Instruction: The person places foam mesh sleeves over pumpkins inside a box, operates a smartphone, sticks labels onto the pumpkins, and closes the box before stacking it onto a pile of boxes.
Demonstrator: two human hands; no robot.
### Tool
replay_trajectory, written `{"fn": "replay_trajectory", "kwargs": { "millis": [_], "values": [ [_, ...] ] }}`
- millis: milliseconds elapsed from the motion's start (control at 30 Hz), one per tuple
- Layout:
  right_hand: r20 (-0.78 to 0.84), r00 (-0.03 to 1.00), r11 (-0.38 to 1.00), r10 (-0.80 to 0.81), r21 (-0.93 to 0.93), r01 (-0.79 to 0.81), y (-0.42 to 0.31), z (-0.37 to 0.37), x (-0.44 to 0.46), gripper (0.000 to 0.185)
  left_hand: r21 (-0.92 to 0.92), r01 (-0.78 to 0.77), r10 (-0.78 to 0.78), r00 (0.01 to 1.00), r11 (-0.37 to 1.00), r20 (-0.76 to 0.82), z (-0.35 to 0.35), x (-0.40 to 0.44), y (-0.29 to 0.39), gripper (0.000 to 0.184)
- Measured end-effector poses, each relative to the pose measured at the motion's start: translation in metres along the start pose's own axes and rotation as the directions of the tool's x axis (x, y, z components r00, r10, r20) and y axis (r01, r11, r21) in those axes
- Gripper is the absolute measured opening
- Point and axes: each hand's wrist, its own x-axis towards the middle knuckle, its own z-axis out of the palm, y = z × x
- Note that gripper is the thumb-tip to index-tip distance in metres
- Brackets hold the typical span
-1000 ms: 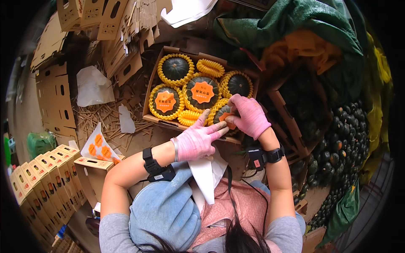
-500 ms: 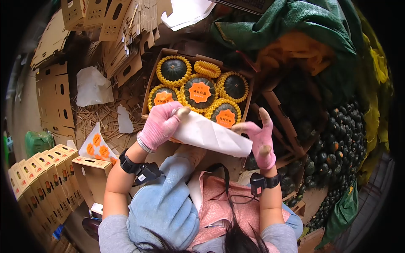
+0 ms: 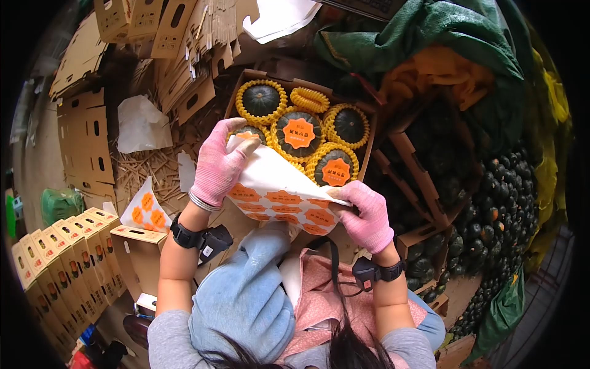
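A sheet of orange stickers [image 3: 283, 198], partly folded over to its white back, is stretched between my two pink-gloved hands. My left hand [image 3: 222, 161] pinches its upper left corner, and my right hand [image 3: 364, 216] grips the right edge. Just beyond the sheet lies an open cardboard box [image 3: 367, 154] with dark green squashes in yellow foam nets. Orange labels show on the middle squash [image 3: 299, 133], the lower right squash [image 3: 336, 169] and the lower left one, which the sheet and my left hand partly cover. The two other squashes in view show no label.
Folded cartons [image 3: 64, 261] stand in a row at left, beside another sticker sheet [image 3: 146, 209] on a carton. Flattened cardboard [image 3: 83, 144] lies at upper left. A large pile of squashes [image 3: 491, 215] fills the right, below a green tarp [image 3: 430, 31].
First both hands were at the lower right squash, where an orange label now lies. Then my left hand raised the sheet; my right hand, open half a second ago, has closed on its right edge.
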Motion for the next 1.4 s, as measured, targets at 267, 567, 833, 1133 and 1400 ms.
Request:
{"fn": "replay_trajectory", "kwargs": {
  "millis": [267,567,833,1133,1400],
  "values": [
    [-0.189,0.98,0.992,-0.058,-0.12,0.035,0.011,0.001,0.009,0.012,-0.621,0.171,0.104,0.919,0.765,0.381,-0.022,-0.027,0.011,0.081],
    [-0.002,0.972,0.871,0.233,0.446,-0.208,0.004,0.009,0.007,0.022,-0.2,0.098,-0.027,0.943,0.975,0.331,-0.036,-0.027,-0.005,0.018],
    [-0.144,0.96,0.97,-0.24,-0.003,0.242,0.007,0.004,0.025,0.02,-0.47,0.415,-0.253,0.894,0.779,0.369,-0.025,-0.033,-0.014,0.014],
    [-0.21,0.886,0.893,0.414,0.285,-0.349,0.081,-0.046,0.108,0.038,-0.441,0.331,-0.254,0.941,0.834,0.225,-0.017,-0.035,-0.04,0.011],
    [-0.303,0.858,0.881,0.415,-0.104,-0.462,0.084,-0.029,0.125,0.053,-0.482,0.348,-0.234,0.931,0.804,0.281,-0.016,-0.04,-0.036,0.01]
  ]
}}
